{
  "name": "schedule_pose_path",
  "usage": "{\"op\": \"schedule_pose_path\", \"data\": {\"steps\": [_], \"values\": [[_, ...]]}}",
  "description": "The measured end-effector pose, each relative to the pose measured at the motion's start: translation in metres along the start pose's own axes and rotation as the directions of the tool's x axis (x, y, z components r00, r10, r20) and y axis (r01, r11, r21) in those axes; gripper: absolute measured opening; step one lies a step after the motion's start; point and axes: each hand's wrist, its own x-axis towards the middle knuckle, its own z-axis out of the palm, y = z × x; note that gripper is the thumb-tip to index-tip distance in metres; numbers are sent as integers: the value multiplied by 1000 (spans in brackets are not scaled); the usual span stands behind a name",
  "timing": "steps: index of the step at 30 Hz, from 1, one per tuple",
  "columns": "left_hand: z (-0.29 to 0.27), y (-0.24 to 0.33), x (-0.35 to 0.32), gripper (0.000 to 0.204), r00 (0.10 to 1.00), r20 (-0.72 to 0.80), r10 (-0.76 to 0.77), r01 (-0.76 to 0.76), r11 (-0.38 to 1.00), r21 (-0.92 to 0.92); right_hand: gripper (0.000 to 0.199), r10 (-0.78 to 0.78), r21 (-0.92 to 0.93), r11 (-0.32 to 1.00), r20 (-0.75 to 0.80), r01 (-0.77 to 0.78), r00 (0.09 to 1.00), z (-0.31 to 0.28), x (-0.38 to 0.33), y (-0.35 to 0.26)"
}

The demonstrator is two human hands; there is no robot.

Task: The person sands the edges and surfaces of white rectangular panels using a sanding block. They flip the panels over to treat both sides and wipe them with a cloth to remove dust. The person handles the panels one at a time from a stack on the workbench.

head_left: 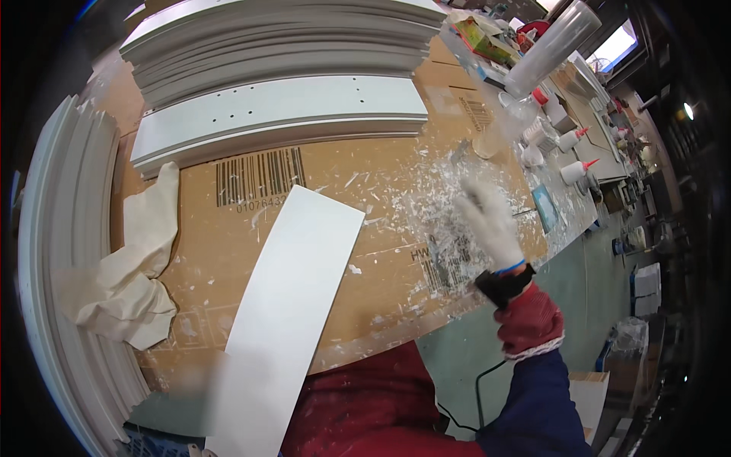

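Note:
My right hand [489, 222], in a white glove with a blue-edged cuff, hovers over a heap of white shavings [438, 206]. Motion blurs it, but its fingers look stretched out and I see nothing in them. A small grey piece [460, 151] lies just beyond the fingertips. A long white board [293, 305] slants from mid-table over the near edge, toward my red apron [365, 404]. Beside its near end, pale tips [199, 451] barely show at the lower edge; they may be my left hand, whose fingers are otherwise hidden.
Cardboard [335, 171] covers the table. Stacked white boards [282, 114], the front one with small holes, stand at the back; more boards [72, 251] line the left side. A cream cloth [148, 259] lies beside them. Red-tipped bottles [575, 171] and a clear film roll [552, 49] stand at right.

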Motion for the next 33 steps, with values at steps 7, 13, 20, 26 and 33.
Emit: {"op": "schedule_pose_path", "data": {"steps": [7, 13, 20, 26, 33], "values": [[10, 5, -3, 47, 754, 235, -614, 654, 665, -360, 51, 172, -168, 972, 51, -161, 984, 10, 3, 60], [17, 1, -9, 48, 617, 339, -710, 768, 451, -455, 40, 218, 478, 822, 235, -308, 947, 7, 32, 29], [41, -26, -43, 53, 998, -12, -65, 65, 998, -6, 28, -228, 464, 885, 359, 39, 905, 39, 86, -77], [40, -29, -43, 50, 998, 14, -69, 69, 998, 14, 26, -321, 338, 927, 492, 162, 809, 85, 115, -139], [36, -23, -36, 46, 995, 24, -94, 94, 995, -22, 22, -272, 246, 958, 613, 149, 741, 116, 131, -157]]}}
